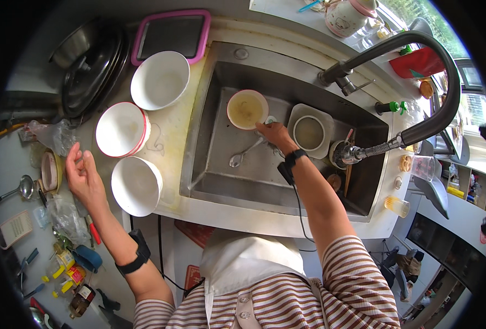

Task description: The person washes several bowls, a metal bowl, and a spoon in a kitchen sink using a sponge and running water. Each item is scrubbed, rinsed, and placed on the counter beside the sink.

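Inside the steel sink (226, 164), my right hand (275, 133) has its fingers at the rim of a red-rimmed bowl of cloudy liquid (248, 110); whether it grips the rim or a utensil there I cannot tell. A metal spoon (243, 154) lies on the sink floor below it. My left hand (82, 174) is raised and empty, fingers spread, left of the counter bowls. Near it are a red-rimmed white bowl (120, 129), a deep white bowl (138, 186) and a larger white bowl (160, 80). A round bowl (309, 133) sits in a squarish white container (327, 117).
A dark gooseneck faucet (415, 37) arches over the sink's right side, above a cup (336, 154) and chopsticks (347, 181). Black pan lids (88, 82) and a pink-framed board (173, 35) stand at the back left. A ladle (25, 187), plastic bags and bottles (80, 300) lie far left.
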